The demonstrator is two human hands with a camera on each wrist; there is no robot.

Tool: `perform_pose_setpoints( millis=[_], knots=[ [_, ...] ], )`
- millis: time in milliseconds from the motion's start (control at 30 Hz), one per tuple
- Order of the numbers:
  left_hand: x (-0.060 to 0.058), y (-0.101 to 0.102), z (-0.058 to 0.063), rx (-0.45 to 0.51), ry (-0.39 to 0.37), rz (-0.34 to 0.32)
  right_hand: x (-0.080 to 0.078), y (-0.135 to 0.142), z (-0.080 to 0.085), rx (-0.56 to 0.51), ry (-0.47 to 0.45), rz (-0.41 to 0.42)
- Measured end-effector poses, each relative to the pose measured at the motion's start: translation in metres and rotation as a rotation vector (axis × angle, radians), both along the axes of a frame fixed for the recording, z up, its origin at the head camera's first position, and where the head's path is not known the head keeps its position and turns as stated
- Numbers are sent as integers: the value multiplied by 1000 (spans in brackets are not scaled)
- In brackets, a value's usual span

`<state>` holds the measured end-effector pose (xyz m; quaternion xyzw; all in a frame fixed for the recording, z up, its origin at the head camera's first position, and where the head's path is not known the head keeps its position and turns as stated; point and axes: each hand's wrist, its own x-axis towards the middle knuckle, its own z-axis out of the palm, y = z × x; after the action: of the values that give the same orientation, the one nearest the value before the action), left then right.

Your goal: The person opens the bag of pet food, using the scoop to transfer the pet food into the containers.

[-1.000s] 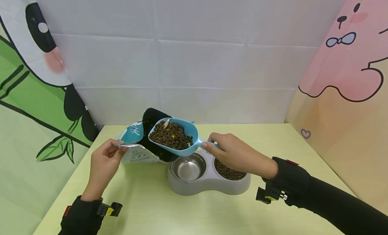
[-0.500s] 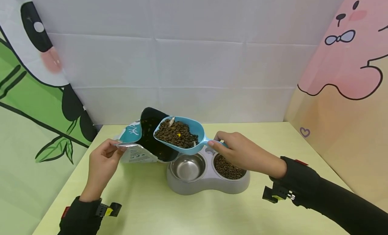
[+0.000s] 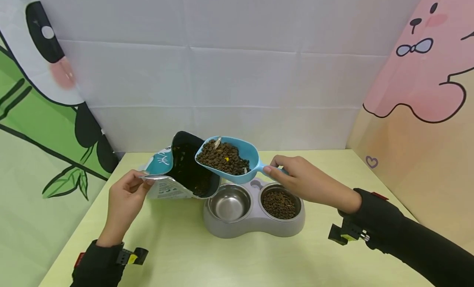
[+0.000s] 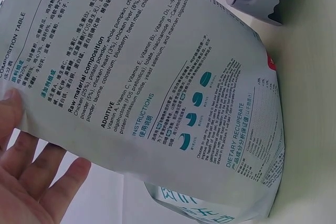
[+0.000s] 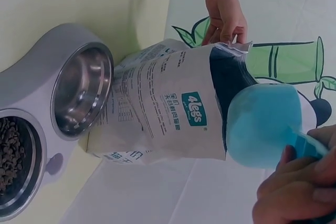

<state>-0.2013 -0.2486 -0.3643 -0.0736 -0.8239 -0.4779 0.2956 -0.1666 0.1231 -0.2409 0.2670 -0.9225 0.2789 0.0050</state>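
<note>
My left hand (image 3: 126, 202) pinches the near rim of a white and teal pet food bag (image 3: 167, 189), whose dark mouth tilts toward the right. In the left wrist view, printed text covers the bag's side. My right hand (image 3: 311, 181) grips the handle of a light blue scoop (image 3: 250, 153), heaped with brown kibble (image 3: 222, 158). One yellow piece and a pale scrap show in the heap. The scoop is raised at the right edge of the bag's mouth, overlapping it in the head view. Seen from the right wrist, the scoop's underside (image 5: 265, 124) faces the camera.
A grey double feeder (image 3: 255, 227) stands in front of the scoop. Its left steel bowl (image 3: 230, 204) shows bare metal; its right bowl holds kibble (image 3: 278, 204). The pale yellow table (image 3: 237, 262) meets a white back wall (image 3: 237, 81), with cartoon panels on both sides.
My right hand has moved the loaded scoop right and slightly up, away from the bag's mouth, uncovering more of the dark inside. The left hand and bag have stayed nearly still.
</note>
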Motion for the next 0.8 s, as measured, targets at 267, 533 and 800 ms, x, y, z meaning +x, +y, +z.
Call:
perform_pose_setpoints(
  millis=[267,533,800],
  knots=[
    [0,0,0,-5,2,7,-4,9,7,-12,22,-22],
    [0,0,1,-7,-2,14,-7,25,14,-11,18,-91],
    [-1,0,1,-5,0,6,-11,41,11,-16,4,-138]
  ],
)
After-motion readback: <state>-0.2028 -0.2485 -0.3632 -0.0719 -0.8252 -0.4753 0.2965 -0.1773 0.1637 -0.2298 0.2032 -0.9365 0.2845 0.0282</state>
